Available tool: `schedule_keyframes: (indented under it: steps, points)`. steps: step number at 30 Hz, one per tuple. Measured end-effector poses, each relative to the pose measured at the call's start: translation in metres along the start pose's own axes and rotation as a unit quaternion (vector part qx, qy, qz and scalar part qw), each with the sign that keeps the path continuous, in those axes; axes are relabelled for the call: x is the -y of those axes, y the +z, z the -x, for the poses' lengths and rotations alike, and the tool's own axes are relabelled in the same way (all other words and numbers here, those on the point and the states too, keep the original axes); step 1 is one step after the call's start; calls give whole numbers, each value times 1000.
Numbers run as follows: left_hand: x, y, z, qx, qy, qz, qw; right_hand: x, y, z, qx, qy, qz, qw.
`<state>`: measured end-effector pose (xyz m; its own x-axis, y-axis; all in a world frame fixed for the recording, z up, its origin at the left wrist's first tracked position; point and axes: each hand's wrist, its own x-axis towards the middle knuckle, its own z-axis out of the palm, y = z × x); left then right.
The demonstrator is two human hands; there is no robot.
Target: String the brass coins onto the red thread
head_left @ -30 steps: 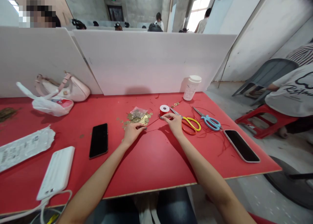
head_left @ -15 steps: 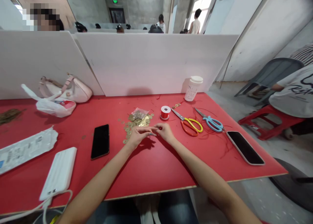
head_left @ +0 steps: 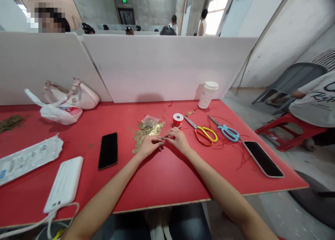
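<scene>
My left hand (head_left: 149, 144) and my right hand (head_left: 178, 138) meet fingertip to fingertip low over the red table (head_left: 162, 170), both pinched on a thin red thread that is hard to make out. A pile of brass coins (head_left: 147, 128) with a small clear bag lies just beyond my left hand. The spool of red thread (head_left: 178, 120) stands upright just beyond my right hand. Yellow and orange scissors (head_left: 203, 133) lie to the right of my right hand.
Blue scissors (head_left: 226, 131), loose red thread and a phone (head_left: 263, 158) lie at the right. A white lidded cup (head_left: 208, 94) stands by the white divider. A black phone (head_left: 108, 155), white power bank (head_left: 64, 184), paper packet, plastic bag (head_left: 59, 113) and pink purse (head_left: 78, 96) lie left. A person sits at far right.
My right hand left the spool and came back toward me. My left hand moved right from the coins, and the two hands now meet in a pinch.
</scene>
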<state>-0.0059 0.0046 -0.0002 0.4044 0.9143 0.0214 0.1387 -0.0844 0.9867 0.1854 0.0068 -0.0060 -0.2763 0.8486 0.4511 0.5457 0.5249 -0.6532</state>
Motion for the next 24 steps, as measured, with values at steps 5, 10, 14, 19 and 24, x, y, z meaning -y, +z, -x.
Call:
schedule_keyframes:
  steps: [5,10,14,19,24]
  points:
    - [6,0,-3,-38,-10,-8,999,-3,1,0,16,-22,-21,999]
    - [9,0,-4,-33,-6,3,999,-5,2,-1,41,-23,-71,996]
    - [15,0,-5,-33,11,18,999,-4,7,-1,112,-14,0,994]
    - [14,0,-5,-29,0,16,999,-6,6,-1,70,1,52,996]
    - [11,0,-4,-27,4,21,999,-11,3,0,48,-13,59,997]
